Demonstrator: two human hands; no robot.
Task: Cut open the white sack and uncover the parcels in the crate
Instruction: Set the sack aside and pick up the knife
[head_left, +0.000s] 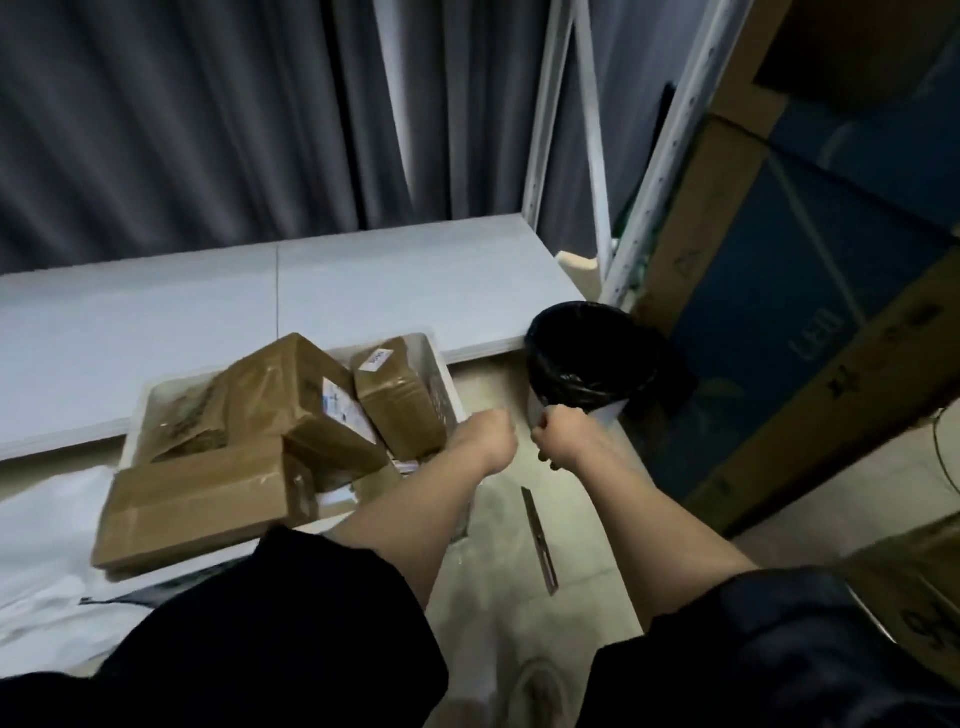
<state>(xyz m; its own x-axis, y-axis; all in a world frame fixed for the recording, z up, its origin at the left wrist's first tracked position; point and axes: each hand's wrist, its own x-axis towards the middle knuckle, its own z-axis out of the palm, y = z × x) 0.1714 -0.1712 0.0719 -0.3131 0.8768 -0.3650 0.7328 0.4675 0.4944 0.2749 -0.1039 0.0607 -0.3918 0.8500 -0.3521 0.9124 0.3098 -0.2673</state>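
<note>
A white crate (136, 422) on the floor holds several brown cardboard parcels (291, 400), all uncovered. One flat parcel (197, 506) hangs over the crate's near edge. The white sack (47, 551) lies crumpled on the floor at the lower left. My left hand (491, 435) is curled into a fist just right of the crate, with nothing visible in it. My right hand (563, 439) grips the near rim of a waste bin (587, 364) with a black liner. A utility knife (540, 540) lies on the floor between my forearms.
A low white platform (260, 291) runs behind the crate, with grey curtains behind it. A white metal shelf frame (649, 171) and large cardboard boxes (810, 291) stand at the right. My shoe (537, 691) shows at the bottom.
</note>
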